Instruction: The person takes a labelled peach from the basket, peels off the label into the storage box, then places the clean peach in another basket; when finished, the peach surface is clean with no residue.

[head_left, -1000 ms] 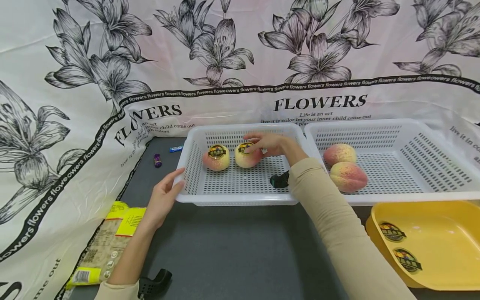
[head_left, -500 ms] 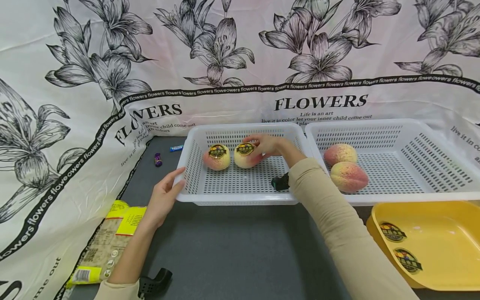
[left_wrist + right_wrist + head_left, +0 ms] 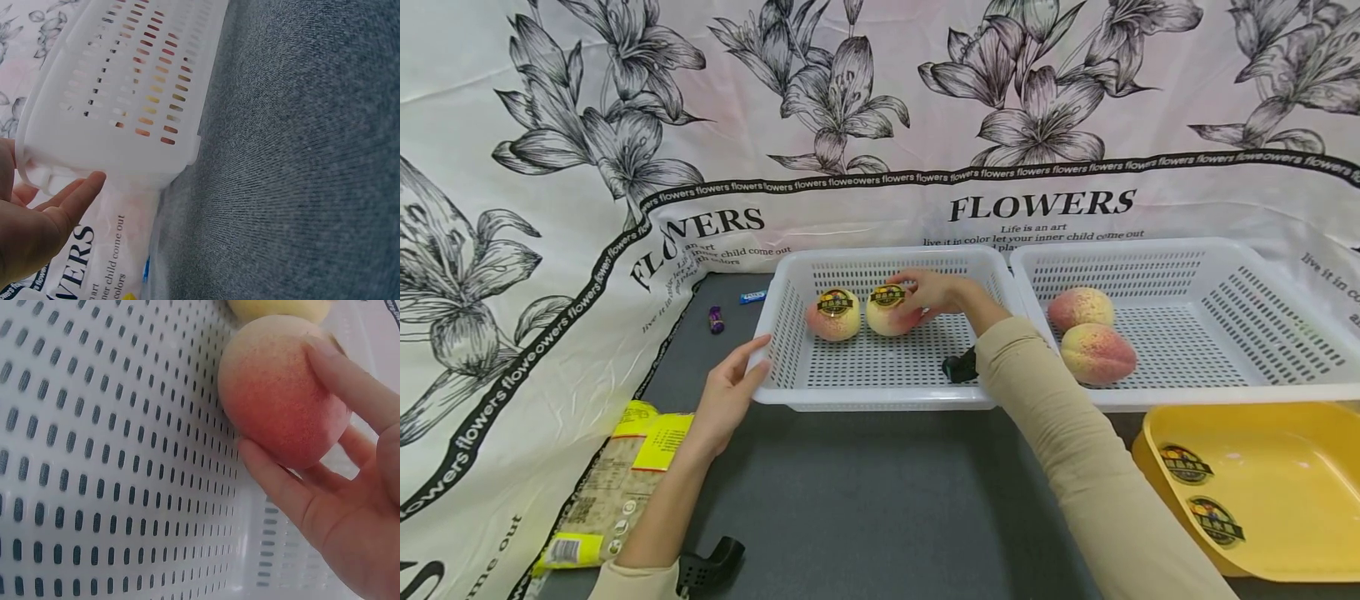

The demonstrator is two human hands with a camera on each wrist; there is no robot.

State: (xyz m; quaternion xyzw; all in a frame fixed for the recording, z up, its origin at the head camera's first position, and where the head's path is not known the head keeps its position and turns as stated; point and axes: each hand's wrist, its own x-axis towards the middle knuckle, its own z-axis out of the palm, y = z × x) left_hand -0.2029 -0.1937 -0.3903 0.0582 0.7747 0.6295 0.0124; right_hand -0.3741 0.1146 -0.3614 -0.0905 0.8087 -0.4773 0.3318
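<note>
My right hand [image 3: 932, 292] grips a peach [image 3: 887, 321] inside the left white basket [image 3: 880, 400]. In the right wrist view the thumb lies along one side of this peach [image 3: 281, 394] and fingers curl beneath it. A dark round sticker [image 3: 889, 295] shows on its upper side. Just left of it sits a second peach [image 3: 838, 325] with a similar sticker [image 3: 834, 302]. At the basket's left end, my left hand [image 3: 726, 396] holds the rim, and the left wrist view shows its fingers around the basket corner [image 3: 100, 153].
A second white basket [image 3: 1225, 396] stands to the right with two peaches [image 3: 1097, 354] in it. In front is a yellow basin [image 3: 1292, 492] bearing two stickers. At left lie a yellow-and-clear bag [image 3: 617, 492], a purple wrapped candy [image 3: 715, 321] and a blue one [image 3: 752, 297].
The held peach has shifted slightly left toward the other peach, and more of its sticker shows now. My left hand stays at the basket rim.
</note>
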